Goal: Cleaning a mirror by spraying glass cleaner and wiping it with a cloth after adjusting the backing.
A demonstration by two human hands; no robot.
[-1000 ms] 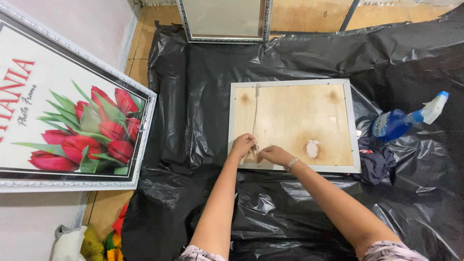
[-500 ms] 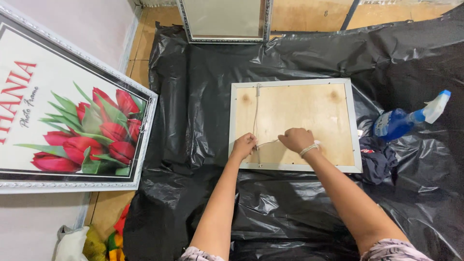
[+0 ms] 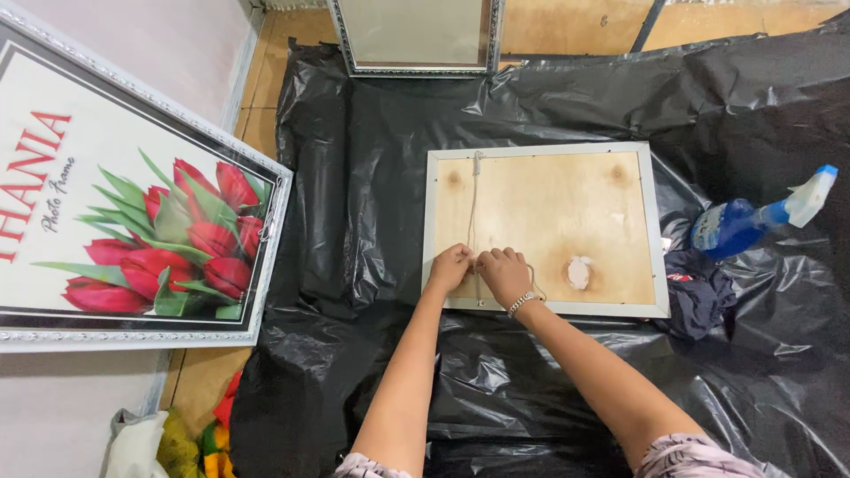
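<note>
A picture frame (image 3: 544, 230) lies face down on black plastic sheeting, its plywood back showing inside a pale silver rim. A thin string (image 3: 475, 199) runs along the back near its left edge. My left hand (image 3: 450, 268) and my right hand (image 3: 503, 274) meet at the string's lower end, near the frame's bottom left corner, with fingers pinched on it. A bracelet circles my right wrist. A white patch (image 3: 579, 273) marks the board to the right of my hands.
A large framed tulip poster (image 3: 133, 221) leans at the left. Another silver frame (image 3: 416, 37) stands at the top. A blue spray bottle (image 3: 753, 219) and a dark cloth (image 3: 699, 296) lie right of the frame. Bags (image 3: 177, 443) sit at the bottom left.
My right hand pulled away to the right half a second ago, then came back left beside my left hand at the string's lower end.
</note>
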